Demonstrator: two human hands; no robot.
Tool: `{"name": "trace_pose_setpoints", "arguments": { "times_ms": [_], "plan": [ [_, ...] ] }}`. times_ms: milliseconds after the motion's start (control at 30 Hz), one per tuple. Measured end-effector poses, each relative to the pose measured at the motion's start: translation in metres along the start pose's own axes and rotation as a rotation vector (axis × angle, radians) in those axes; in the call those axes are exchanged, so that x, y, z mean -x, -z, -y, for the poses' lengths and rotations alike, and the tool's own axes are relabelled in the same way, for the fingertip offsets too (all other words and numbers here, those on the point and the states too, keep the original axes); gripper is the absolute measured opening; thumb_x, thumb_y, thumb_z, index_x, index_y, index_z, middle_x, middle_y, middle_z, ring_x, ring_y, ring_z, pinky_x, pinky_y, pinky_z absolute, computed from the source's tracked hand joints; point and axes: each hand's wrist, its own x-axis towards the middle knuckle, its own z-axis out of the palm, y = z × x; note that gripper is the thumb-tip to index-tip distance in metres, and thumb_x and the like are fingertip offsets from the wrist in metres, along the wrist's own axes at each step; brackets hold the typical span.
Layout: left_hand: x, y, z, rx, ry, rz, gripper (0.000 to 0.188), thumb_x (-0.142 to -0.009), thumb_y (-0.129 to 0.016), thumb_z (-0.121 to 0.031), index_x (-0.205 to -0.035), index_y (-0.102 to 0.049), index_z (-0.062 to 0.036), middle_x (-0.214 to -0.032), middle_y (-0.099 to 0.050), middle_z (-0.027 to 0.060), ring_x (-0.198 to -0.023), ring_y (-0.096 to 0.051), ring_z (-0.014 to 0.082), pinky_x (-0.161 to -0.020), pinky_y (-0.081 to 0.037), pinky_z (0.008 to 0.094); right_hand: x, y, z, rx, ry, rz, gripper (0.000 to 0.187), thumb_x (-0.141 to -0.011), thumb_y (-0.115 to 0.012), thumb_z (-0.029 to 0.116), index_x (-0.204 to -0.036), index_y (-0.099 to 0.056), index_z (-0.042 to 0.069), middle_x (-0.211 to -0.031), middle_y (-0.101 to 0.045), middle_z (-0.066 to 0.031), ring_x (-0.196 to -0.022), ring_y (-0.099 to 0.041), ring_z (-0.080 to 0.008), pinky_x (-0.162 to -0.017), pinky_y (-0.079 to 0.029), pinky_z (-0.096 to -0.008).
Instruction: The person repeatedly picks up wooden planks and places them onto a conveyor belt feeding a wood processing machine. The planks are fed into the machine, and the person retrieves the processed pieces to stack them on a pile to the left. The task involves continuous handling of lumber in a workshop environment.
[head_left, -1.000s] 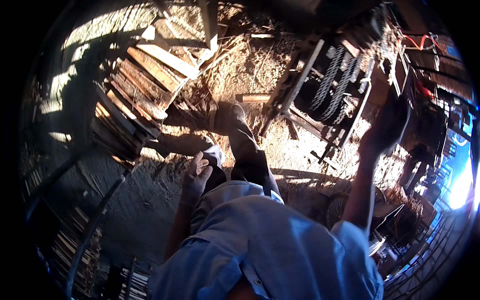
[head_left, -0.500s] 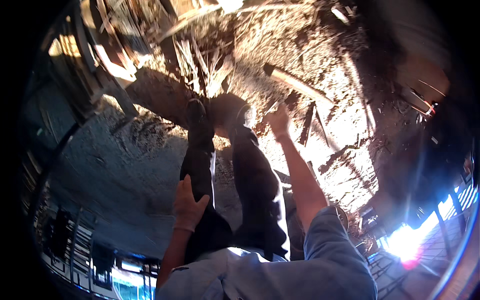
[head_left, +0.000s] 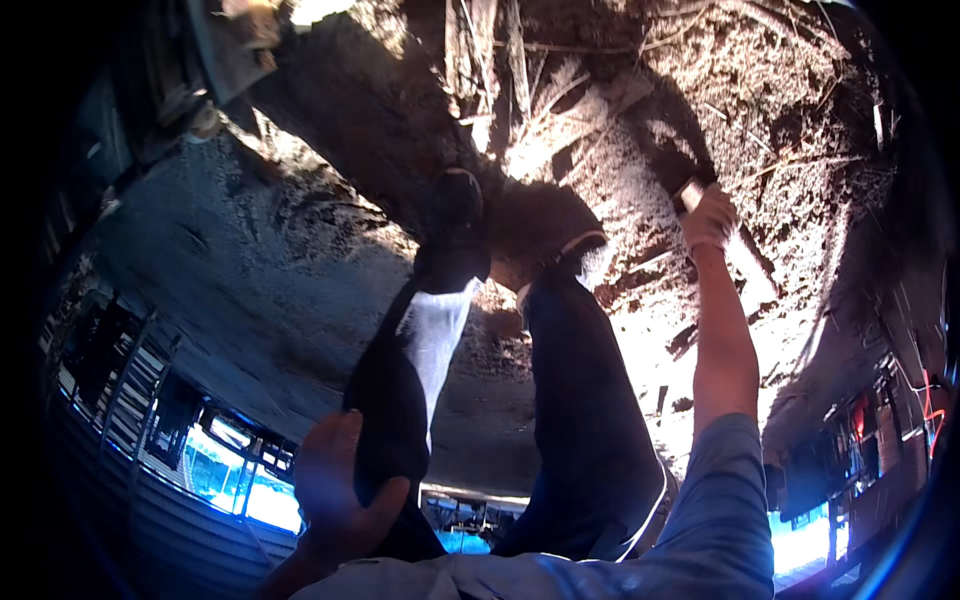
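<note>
**Two hands, 1 piece of wood: right hand (head_left: 711,217) has it, left hand (head_left: 342,490) empty at the knee**

Right hand: 1 item, fingers closed around a pale wood piece (head_left: 752,268). Arm reaches forward, out to the right of the right shoe (head_left: 545,225). Both ends of the piece show past the fist: short end upper left, longer end lower right. Can't tell if it touches the ground (head_left: 230,250) or is just clear of it.

Left hand: 0 items seen. Thumb spread wide from the fingers, hand against the left trouser leg (head_left: 390,420) near the knee. Slightly blurred.

Other counts:
- 2 dark trouser legs, bent at the knee, apart.
- 2 shoes, left shoe (head_left: 455,215) close beside the right one, both largely in shadow.
- 1 blue-grey sleeve (head_left: 722,480), on the right arm.
- Several splintered strips (head_left: 470,60) beyond the shoes; they overlap, no exact count.
- 1 slatted rack (head_left: 133,385) far left, well apart from both hands.
- 1 red cord-like thing (head_left: 935,408) at the right rim, too small to identify.

Ground is sunlit with loose litter around the right hand, dark and smoother on the left.
</note>
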Motion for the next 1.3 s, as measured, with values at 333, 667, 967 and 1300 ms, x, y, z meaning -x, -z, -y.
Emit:
{"name": "trace_pose_setpoints", "arguments": {
  "times_ms": [333, 667, 967, 1300],
  "plan": [
    [0.01, -0.019, -0.005, -0.011, -0.061, -0.132, 0.062, -0.076, -0.076, -0.031, -0.127, -0.057, -0.002, -0.11, -0.061, 0.018, -0.104, -0.06, 0.037, -0.09, -0.048, 0.0484, 0.154, 0.09, 0.045, -0.456, 0.72, -0.189, 0.028, -0.069, -0.084, 0.03, -0.077, -0.062, 0.014, -0.071, -0.064, -0.0077, -0.065, -0.064, -0.0297, -0.06, -0.051, -0.0431],
    [0.028, -0.08, 0.037, 0.056, -0.076, -0.234, 0.057, -0.079, -0.068, -0.036, -0.124, -0.056, -0.0016, -0.111, -0.062, 0.0226, -0.106, -0.059, 0.0414, -0.093, -0.047, 0.0505, 0.403, 0.33, 0.064, -1.058, 0.761, -0.332, 0.025, -0.078, -0.075, 0.025, -0.09, -0.062, 0.008, -0.083, -0.065, -0.0111, -0.08, -0.066, -0.0342, -0.07, -0.052, -0.0438],
    [0.052, -0.004, 0.04, -0.192, -0.462, -0.169, 0.047, -0.081, -0.067, -0.029, -0.117, -0.06, 0.0012, -0.111, -0.063, 0.0256, -0.101, -0.061, 0.0412, -0.087, -0.049, 0.0509, 0.594, 0.473, -0.154, -1.763, 0.091, -0.358, 0.041, -0.087, -0.08, 0.023, -0.123, -0.068, 0.008, -0.094, -0.074, -0.0096, -0.083, -0.071, -0.015, -0.075, -0.056, -0.0305],
    [0.066, 0.078, -0.018, 0.047, -0.284, -0.067, 0.048, -0.083, -0.069, -0.034, -0.118, -0.065, -0.0016, -0.095, -0.065, 0.0205, -0.085, -0.064, 0.0385, -0.074, -0.051, 0.05, 0.706, 0.314, -0.361, -2.788, -0.202, -1.477, 0.025, -0.101, -0.058, 0.028, -0.116, -0.065, 0.009, -0.105, -0.072, -0.0072, -0.093, -0.07, -0.0207, -0.08, -0.061, -0.037]
  ]
}}
